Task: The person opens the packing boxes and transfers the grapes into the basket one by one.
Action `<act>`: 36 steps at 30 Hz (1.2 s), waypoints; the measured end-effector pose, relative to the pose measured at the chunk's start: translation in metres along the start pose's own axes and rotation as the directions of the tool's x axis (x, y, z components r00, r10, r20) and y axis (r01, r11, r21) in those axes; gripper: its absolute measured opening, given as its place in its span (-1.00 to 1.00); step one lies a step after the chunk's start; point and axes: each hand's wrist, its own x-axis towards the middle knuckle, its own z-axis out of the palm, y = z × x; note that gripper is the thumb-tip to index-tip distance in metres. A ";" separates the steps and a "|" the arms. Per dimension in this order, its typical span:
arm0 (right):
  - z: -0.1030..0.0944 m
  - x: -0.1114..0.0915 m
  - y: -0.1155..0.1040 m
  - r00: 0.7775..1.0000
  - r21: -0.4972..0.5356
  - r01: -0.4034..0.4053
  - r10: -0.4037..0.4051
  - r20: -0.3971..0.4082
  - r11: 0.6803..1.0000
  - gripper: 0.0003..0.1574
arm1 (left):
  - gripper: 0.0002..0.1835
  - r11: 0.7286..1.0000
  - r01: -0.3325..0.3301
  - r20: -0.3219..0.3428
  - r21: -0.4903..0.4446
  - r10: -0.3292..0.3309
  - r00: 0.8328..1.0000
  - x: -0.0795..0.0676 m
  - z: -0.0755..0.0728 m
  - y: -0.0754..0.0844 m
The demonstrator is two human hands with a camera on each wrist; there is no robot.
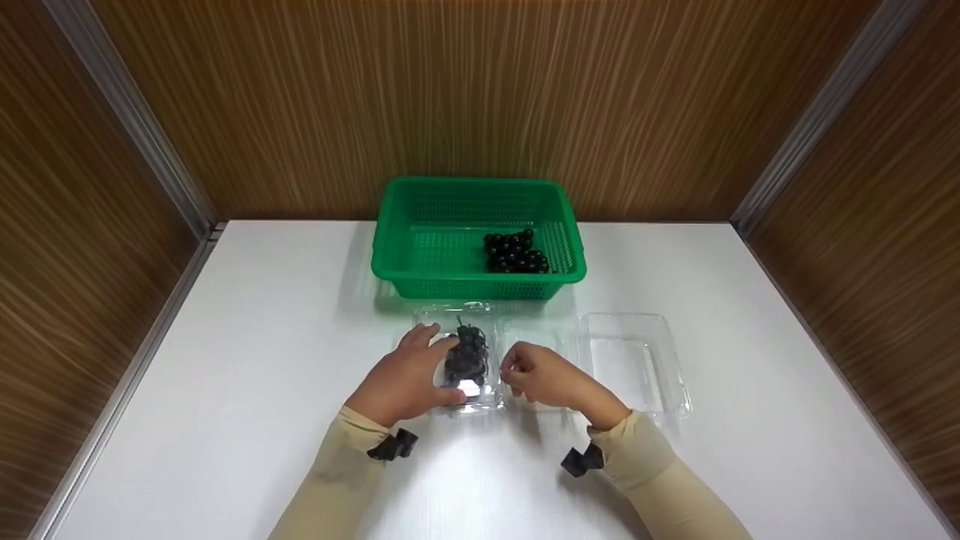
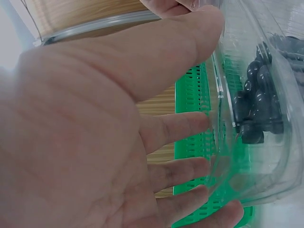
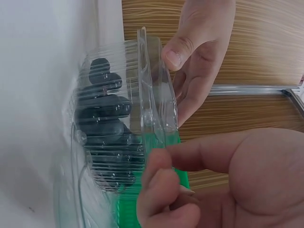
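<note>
A clear plastic clamshell box [image 1: 480, 403] holding a bunch of dark grapes [image 1: 466, 354] stands in front of the basket, its lid down over the fruit. My left hand [image 1: 409, 375] lies along its left side, thumb and fingers spread and fairly straight, fingertips touching the lid in the left wrist view. At the box's right edge is my right hand [image 1: 551, 379], fingers curled. The right wrist view has its thumb and forefinger [image 3: 159, 159] pinching at the rim, beside the dark grapes [image 3: 107, 123] seen through ribbed plastic.
Behind the box stands a green plastic basket [image 1: 480, 277] with more dark grapes [image 1: 516, 253] in its right half. To the right lies an opened clear clamshell [image 1: 667, 360], partly behind my right hand. Wood-grain panels [image 1: 480, 90] close off the white table [image 1: 262, 337] at the back and sides.
</note>
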 end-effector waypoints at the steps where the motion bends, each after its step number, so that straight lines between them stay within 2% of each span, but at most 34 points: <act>1: 0.000 0.001 0.000 1.000 0.007 -0.004 0.004 0.007 1.000 -0.90 | -0.11 1.000 0.000 -0.002 0.001 0.000 1.000 0.000 0.000 0.000; 11: -0.003 0.002 0.004 0.998 0.009 -0.020 0.020 0.053 1.000 -0.85 | -0.12 1.000 0.007 -0.006 0.001 -0.007 1.000 0.002 0.003 -0.002; 17: -0.006 -0.002 0.007 0.984 0.091 -0.015 -0.001 0.177 0.996 -0.57 | -0.12 1.000 -0.002 -0.016 -0.002 0.002 1.000 0.002 0.004 -0.002; 21: -0.007 -0.005 0.005 0.974 0.050 0.012 -0.024 0.226 0.999 -0.44 | -0.12 1.000 -0.004 -0.024 0.003 0.004 1.000 0.002 0.003 -0.001; 26: -0.005 -0.007 0.002 0.971 -0.011 0.023 -0.020 0.236 1.000 -0.42 | -0.13 1.000 0.003 -0.022 -0.004 -0.003 1.000 0.001 0.002 -0.001; 36: -0.005 -0.005 0.008 0.951 -0.018 0.093 -0.083 0.296 0.996 -0.44 | -0.13 1.000 -0.019 -0.029 -0.006 0.019 0.999 0.003 0.003 -0.004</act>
